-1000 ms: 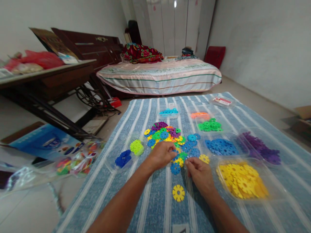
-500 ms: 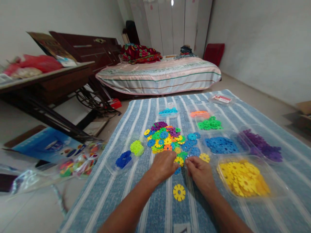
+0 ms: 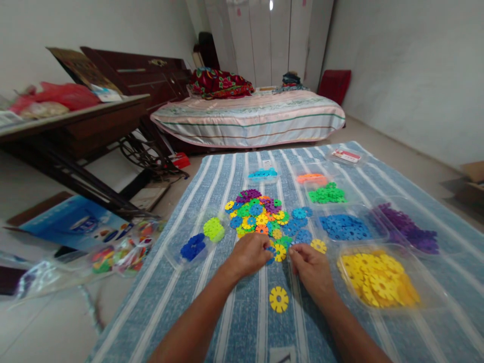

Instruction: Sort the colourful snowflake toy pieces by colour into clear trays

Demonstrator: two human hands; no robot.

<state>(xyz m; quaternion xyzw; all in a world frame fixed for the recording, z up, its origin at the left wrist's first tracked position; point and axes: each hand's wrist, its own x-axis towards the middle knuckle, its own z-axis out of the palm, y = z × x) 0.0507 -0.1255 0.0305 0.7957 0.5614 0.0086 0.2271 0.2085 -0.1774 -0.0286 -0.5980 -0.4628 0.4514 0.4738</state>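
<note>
My left hand (image 3: 250, 253) is closed in a pinch on a blue notched disc (image 3: 270, 256) at the near edge of a mixed pile. Right beside that disc lies a yellow notched disc (image 3: 280, 252). The fingers of my right hand (image 3: 310, 264) are pressed together to the right of it; whatever they may hold is hidden. Behind both hands spreads the pile of coloured plastic discs (image 3: 261, 220), in purple, green, blue, yellow and orange. A lone yellow disc (image 3: 279, 299) lies on the cloth between my forearms.
Clear tubs hold sorted discs: yellow (image 3: 381, 280), blue (image 3: 346, 227), purple (image 3: 408, 227), green (image 3: 327, 193), orange (image 3: 312, 178) and light blue (image 3: 262, 174). A left tub has dark blue (image 3: 192, 247) and lime discs (image 3: 214, 229). A striped cloth (image 3: 227, 312) covers the table.
My left hand has shifted slightly left and toward me, and the blue disc at its fingertips has moved left with it. My right hand stays almost in place.
</note>
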